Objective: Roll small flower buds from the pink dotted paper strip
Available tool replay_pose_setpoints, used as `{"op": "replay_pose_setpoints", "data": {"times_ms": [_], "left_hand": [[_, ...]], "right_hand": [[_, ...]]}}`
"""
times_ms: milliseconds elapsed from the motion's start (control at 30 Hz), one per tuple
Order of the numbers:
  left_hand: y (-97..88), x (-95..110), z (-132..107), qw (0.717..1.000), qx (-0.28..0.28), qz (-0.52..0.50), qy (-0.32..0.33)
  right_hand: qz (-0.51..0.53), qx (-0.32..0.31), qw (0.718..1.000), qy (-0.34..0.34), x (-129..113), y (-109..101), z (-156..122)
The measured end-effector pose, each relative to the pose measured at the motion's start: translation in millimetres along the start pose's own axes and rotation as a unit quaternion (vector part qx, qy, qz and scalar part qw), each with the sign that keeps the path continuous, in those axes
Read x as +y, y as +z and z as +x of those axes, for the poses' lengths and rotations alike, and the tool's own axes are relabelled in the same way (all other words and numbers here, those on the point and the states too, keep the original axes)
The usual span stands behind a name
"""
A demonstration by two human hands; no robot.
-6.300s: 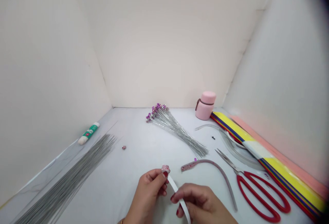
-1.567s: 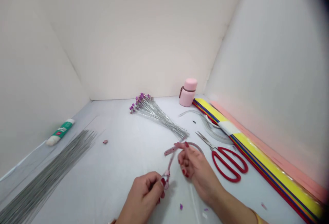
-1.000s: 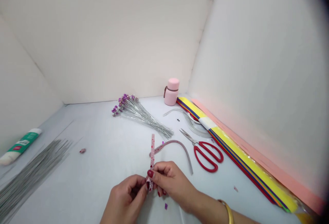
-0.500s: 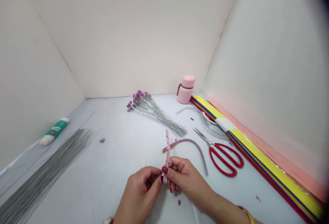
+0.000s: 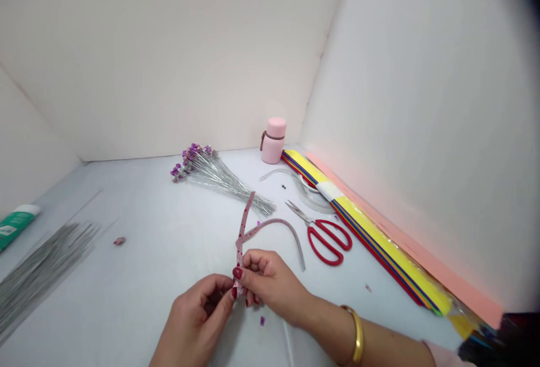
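My left hand (image 5: 198, 316) and my right hand (image 5: 270, 282) meet low in the middle of the view, fingers pinched together on the lower end of a narrow pink paper strip (image 5: 242, 226) with red dots. The strip stands up from my fingertips and leans a little to the right. A second curved pink strip (image 5: 282, 229) lies flat on the white table just behind my right hand. Red-handled scissors (image 5: 324, 235) lie to the right of it.
A bunch of silver wires with purple tips (image 5: 215, 176) lies behind the strips. A pink bottle (image 5: 273, 140) stands at the back corner. Coloured paper sheets (image 5: 371, 232) run along the right wall. Plain wires (image 5: 37, 268), a glue tube (image 5: 17, 223) and a small folded piece (image 5: 119, 240) sit left.
My right hand came back from the curved strip on the table and joined the left hand on the upright strip. The view has swung to the right.
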State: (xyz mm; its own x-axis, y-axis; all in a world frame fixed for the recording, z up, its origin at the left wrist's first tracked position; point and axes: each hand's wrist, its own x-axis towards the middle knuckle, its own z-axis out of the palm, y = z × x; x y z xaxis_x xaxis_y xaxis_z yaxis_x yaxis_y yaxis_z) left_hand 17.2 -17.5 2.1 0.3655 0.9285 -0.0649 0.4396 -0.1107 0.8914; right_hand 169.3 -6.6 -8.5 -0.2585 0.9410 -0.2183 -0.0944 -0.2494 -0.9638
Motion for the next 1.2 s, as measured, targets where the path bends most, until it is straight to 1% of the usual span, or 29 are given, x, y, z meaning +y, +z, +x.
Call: {"op": "replay_pose_setpoints", "data": {"times_ms": [100,167,233,300,400,467,567,633,733,767,833,933,1033,1133,1200], "left_hand": [[-0.8,0.2,-2.4,0.999,0.014,0.023,0.027],[-1.5,3.4,-2.8,0.999,0.01,0.026,0.041],[-1.9,7.3,-1.7,1.0,-0.002,0.007,0.029],[-1.9,9.7,0.1,1.0,-0.008,-0.013,0.003],[-0.8,8.7,1.3,0.999,-0.016,-0.022,-0.021],[0.2,6.3,0.6,0.999,-0.009,-0.042,-0.02],[1.1,3.2,-1.6,0.997,0.018,-0.068,-0.009],[1.2,2.6,-2.3,0.997,0.022,-0.069,-0.008],[1.0,2.3,-1.1,0.993,-0.001,-0.11,-0.031],[1.0,2.1,-0.3,0.991,-0.005,-0.129,-0.042],[1.3,1.3,1.3,0.985,0.001,-0.16,-0.063],[2.5,-0.2,3.2,0.978,0.016,-0.194,-0.078],[3.3,-1.2,5.1,0.967,0.015,-0.237,-0.096],[2.6,-1.5,6.8,0.943,-0.009,-0.308,-0.124],[1.3,-1.2,7.4,0.917,-0.031,-0.369,-0.15]], "right_hand": [[-0.001,-0.002,1.0,-0.007,-1.4,-0.5,-0.5],[-0.001,0.0,1.0,-0.014,-1.8,-1.3,-0.6],[-0.002,0.004,1.0,-0.015,-1.5,-2.1,-0.4],[-0.006,0.006,1.0,-0.009,-0.9,-2.5,-0.6],[-0.037,0.011,0.999,-0.016,-1.1,-2.0,-2.7],[-0.063,0.017,0.997,-0.034,-2.2,-1.3,-4.8],[-0.081,0.016,0.995,-0.052,-3.1,-0.6,-6.5],[-0.073,0.021,0.996,-0.05,-2.5,-0.4,-5.8],[-0.031,0.042,0.998,-0.031,-1.7,-0.3,-3.2],[-0.016,0.044,0.999,-0.022,-1.9,-0.1,-2.6],[-0.005,0.027,1.0,-0.005,-3.0,0.1,-2.0],[-0.029,-0.006,1.0,0.003,-3.8,-0.1,-2.4],[-0.033,0.002,0.999,0.002,-2.0,-0.7,-2.2],[-0.002,0.01,1.0,0.009,-1.1,-0.2,-2.1],[0.008,0.01,1.0,0.004,-1.8,0.8,-2.9]]}}
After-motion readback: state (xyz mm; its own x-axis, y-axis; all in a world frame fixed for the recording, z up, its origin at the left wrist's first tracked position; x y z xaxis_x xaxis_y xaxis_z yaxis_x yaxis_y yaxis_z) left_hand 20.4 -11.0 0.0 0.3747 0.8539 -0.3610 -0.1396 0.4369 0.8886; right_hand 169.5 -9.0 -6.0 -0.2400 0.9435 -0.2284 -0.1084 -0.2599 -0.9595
